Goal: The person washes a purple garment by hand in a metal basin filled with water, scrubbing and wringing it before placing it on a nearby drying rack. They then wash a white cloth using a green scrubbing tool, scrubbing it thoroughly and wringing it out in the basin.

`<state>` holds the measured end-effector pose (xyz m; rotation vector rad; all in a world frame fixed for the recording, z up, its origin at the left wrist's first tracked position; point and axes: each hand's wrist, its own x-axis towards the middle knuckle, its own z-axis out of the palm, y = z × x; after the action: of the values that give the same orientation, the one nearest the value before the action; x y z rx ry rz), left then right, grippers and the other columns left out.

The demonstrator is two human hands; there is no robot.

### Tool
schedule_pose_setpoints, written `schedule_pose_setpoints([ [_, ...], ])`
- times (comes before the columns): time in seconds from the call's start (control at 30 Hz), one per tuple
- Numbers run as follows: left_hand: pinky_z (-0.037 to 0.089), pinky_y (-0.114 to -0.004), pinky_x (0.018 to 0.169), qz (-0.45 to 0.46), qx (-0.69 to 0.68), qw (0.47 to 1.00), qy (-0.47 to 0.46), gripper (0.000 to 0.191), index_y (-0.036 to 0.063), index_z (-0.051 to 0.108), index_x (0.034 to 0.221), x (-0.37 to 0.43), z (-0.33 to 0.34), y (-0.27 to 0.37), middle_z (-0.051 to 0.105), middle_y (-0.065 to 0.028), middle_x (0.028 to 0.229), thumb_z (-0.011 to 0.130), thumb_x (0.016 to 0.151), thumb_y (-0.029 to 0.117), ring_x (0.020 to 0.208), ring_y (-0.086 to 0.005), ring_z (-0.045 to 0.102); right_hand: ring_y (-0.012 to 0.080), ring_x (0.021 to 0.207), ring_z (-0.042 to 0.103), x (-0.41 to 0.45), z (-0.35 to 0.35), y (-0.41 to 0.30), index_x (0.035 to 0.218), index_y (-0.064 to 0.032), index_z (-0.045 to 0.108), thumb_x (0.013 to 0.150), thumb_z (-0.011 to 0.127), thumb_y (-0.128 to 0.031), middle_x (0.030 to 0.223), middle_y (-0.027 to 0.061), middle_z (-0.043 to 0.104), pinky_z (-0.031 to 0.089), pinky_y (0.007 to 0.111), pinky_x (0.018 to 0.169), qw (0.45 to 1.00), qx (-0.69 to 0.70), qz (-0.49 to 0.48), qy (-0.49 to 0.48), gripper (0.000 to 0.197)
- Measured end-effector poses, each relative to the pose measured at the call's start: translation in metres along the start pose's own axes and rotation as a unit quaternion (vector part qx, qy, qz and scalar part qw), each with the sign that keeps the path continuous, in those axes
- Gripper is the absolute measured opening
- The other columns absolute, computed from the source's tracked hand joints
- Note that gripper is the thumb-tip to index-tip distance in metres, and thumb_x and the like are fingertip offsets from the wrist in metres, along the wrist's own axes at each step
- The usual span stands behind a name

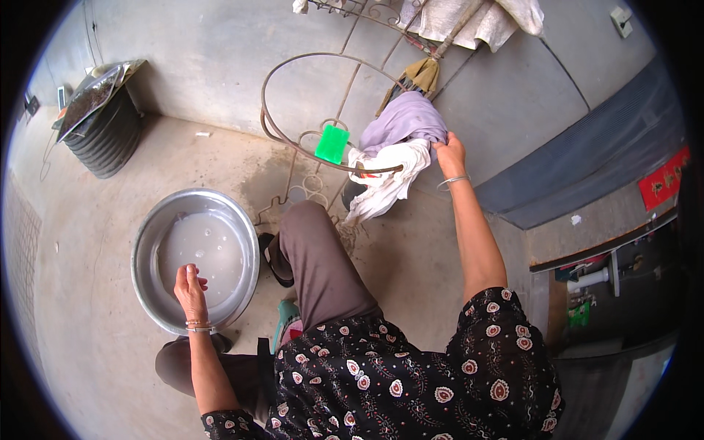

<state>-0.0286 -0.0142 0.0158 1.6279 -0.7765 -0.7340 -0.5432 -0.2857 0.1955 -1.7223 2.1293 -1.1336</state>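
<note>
My right hand (451,157) grips the edge of a lavender cloth (404,121), which is bunched over the right side of a round metal wire stand (294,144). Below it a white cloth (390,170) hangs across the stand's rim, its lower end drooping. A bright green bar of soap (332,144) rests on the stand, left of the cloths. My left hand (190,289) hovers over the near part of a metal basin (250,275) of cloudy, sudsy water (212,250). Its fingers are loosely curled and nothing shows in them; the palm is hidden.
A broom (423,71) leans behind the stand against the grey wall. At the far left stands a black ribbed tub (107,137). A counter edge (583,236) with a dark recess below lies to the right. My knee (308,220) is between basin and stand.
</note>
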Motion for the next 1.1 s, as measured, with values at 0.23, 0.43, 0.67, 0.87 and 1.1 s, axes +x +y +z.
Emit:
schedule_pose_setpoints([
  [0.23,0.044,-0.023,0.048,0.001,-0.005,1.000,0.007,0.032,0.0011,0.058,0.089,0.000,0.003,0.004,0.057,-0.0043,0.078,0.046,0.095,0.030,0.056,-0.0100,0.055,0.0332,0.109,0.055,-0.003,0.002,0.017,0.121,0.0047,0.050,0.073,0.066,-0.010,0.117,0.0241,0.057,0.041,0.036,0.096,0.997,0.025,0.003,0.069,0.053],
  [0.43,0.044,-0.023,0.049,0.006,0.001,1.000,0.012,0.032,0.0003,0.058,0.090,-0.001,0.001,0.008,0.057,-0.0048,0.078,0.046,0.095,0.029,0.057,-0.0105,0.056,0.0275,0.103,0.058,-0.054,-0.018,-0.005,0.121,0.0045,0.050,0.071,0.070,-0.011,0.117,0.0226,0.057,0.046,0.035,0.089,0.996,0.015,0.072,0.059,0.057],
  [0.67,0.044,-0.023,0.049,0.004,-0.008,1.000,0.002,0.032,-0.0002,0.058,0.090,-0.001,0.007,0.010,0.057,-0.0047,0.078,0.045,0.095,0.029,0.057,-0.0105,0.056,0.0183,0.088,0.061,-0.084,0.010,-0.012,0.115,0.0078,0.050,0.065,0.075,-0.007,0.104,0.0132,0.063,0.047,0.029,0.082,0.946,0.306,0.014,-0.105,0.057],
  [0.87,0.044,-0.023,0.049,0.000,-0.009,1.000,0.018,0.032,0.0014,0.058,0.090,0.002,-0.004,0.007,0.056,-0.0041,0.080,0.044,0.095,0.030,0.057,-0.0101,0.056,0.0100,0.079,0.057,-0.086,0.000,-0.037,0.090,0.0021,0.064,0.072,0.063,-0.004,0.086,0.0052,0.064,0.045,0.025,0.069,0.957,0.272,0.047,-0.090,0.019],
  [1.1,0.044,-0.023,0.050,0.006,-0.023,1.000,0.006,0.032,0.0002,0.058,0.090,0.000,0.002,0.012,0.056,-0.0045,0.079,0.046,0.095,0.029,0.058,-0.0104,0.056,0.0137,0.075,0.058,-0.083,-0.030,-0.088,0.092,0.0041,0.062,0.074,0.058,-0.003,0.084,0.0063,0.063,0.045,0.025,0.071,0.925,0.362,0.036,-0.110,0.020],
])
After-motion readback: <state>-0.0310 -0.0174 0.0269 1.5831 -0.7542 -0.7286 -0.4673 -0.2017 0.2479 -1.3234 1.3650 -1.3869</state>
